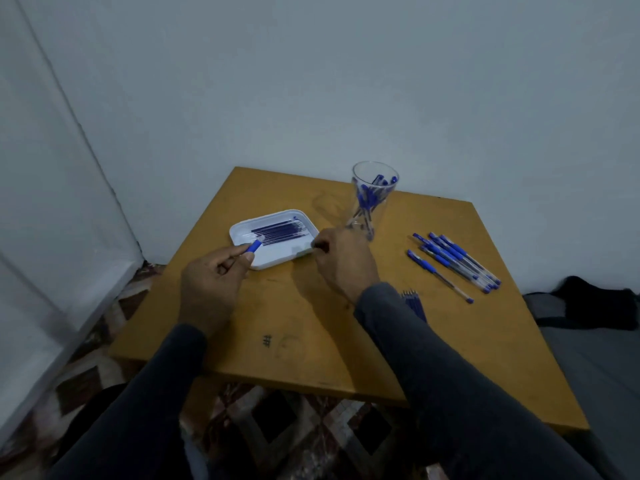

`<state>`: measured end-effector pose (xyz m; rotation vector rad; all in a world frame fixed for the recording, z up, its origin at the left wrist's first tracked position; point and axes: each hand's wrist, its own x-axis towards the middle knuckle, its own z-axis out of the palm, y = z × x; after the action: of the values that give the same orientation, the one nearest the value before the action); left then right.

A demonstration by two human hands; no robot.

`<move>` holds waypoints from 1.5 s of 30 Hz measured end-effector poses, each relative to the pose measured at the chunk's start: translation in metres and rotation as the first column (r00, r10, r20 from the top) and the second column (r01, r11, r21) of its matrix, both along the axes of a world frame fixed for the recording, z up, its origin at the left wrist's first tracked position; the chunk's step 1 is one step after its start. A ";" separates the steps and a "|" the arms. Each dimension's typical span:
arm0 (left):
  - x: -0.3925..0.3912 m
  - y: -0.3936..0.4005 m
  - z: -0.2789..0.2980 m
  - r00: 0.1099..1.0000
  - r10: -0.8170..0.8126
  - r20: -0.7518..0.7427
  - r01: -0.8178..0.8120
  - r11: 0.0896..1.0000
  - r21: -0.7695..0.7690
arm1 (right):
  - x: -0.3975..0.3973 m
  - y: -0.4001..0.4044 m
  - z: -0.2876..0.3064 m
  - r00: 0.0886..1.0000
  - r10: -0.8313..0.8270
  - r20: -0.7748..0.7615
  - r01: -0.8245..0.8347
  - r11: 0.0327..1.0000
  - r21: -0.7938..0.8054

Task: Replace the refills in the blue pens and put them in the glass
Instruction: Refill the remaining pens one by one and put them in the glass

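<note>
Blue pen (254, 246) pinched in left hand (207, 282), tip end over white tray (242, 233) of refills (277, 232).

Left fingers curled round the barrel, blue grip section poking out past the fingertips, just above the tray's near edge. Right hand (341, 261) at the tray's right rim, fingertips drawn together, apparently on something pale and thin; what exactly, cannot tell. Glass (372, 199) upright behind the right hand, several pens already standing in it. Loose pens (453, 263) lying well to the right on wooden table (277, 323); small bundle of refills (412, 301) partly hidden by the right sleeve. Probably light, stiff plastic with a smooth barrel, likely to roll once set down; rubbery grip section the surest hold. Refills thin and somewhat bendy, best taken near the middle.
</note>
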<state>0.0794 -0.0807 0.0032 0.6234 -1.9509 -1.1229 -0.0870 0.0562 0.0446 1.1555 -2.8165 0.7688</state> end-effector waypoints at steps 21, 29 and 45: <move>0.022 -0.053 -0.019 0.981 0.162 0.105 -0.156 0.986 -0.059 | -0.012 -0.116 -0.027 0.966 0.247 -0.081 -0.209 0.924 0.320; 0.023 -0.048 -0.016 0.981 0.165 0.100 -0.160 0.986 -0.054 | -0.008 -0.105 -0.006 0.935 0.330 -0.130 -0.281 0.912 0.299; -0.034 0.050 -0.003 0.993 -0.116 0.010 0.115 0.989 0.096 | -0.009 0.051 0.026 0.981 0.172 0.089 -0.153 0.970 -0.191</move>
<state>0.0451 -0.0310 0.0002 0.5767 -1.9771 -1.2925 -0.0963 0.1071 0.0706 1.3642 -2.6824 1.1054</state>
